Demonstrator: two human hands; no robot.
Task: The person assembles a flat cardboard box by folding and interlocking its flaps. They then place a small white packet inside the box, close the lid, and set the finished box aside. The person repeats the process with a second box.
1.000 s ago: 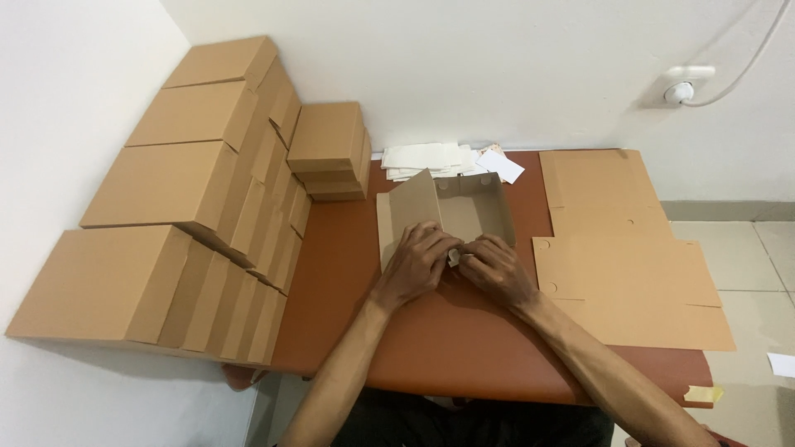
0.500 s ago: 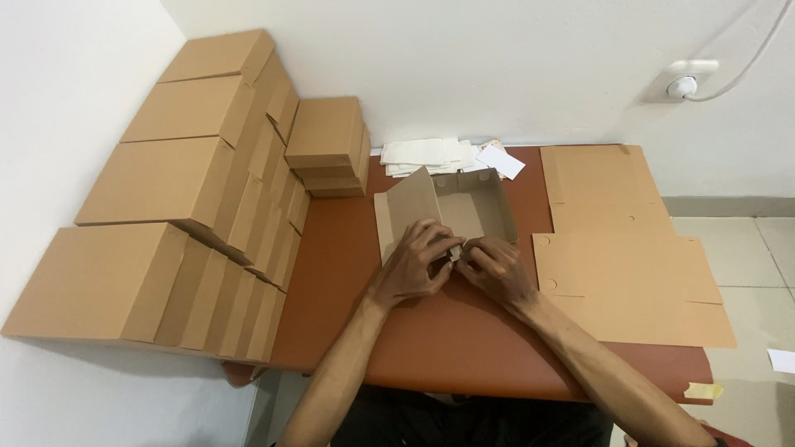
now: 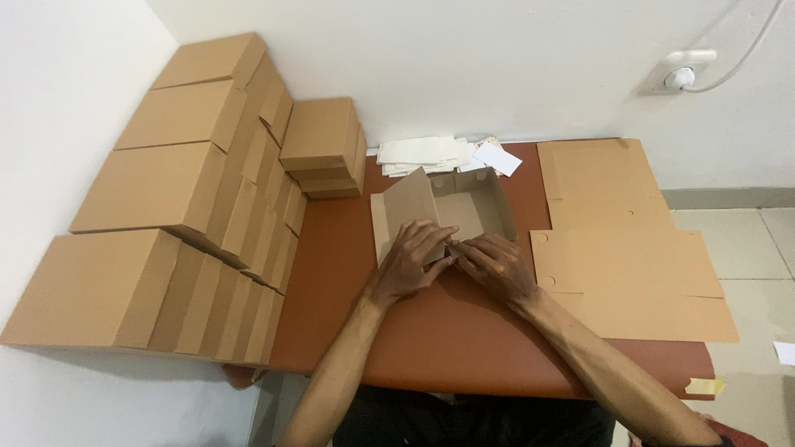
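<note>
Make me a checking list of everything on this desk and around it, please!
Surface: brown table, bare patch in front of the person.
Job's things: half-folded box, open at the top, one flap standing up on its left.
Hands: left hand and right hand both press on the box's near edge, fingers touching.
Clutter: flat cardboard sheets stacked on the right; finished boxes piled along the left wall, a smaller stack behind; white paper slips by the back wall; bit of tape at the table's right edge.
Cables: white cable running from a wall socket.
Surroundings: white walls, tiled floor.
</note>
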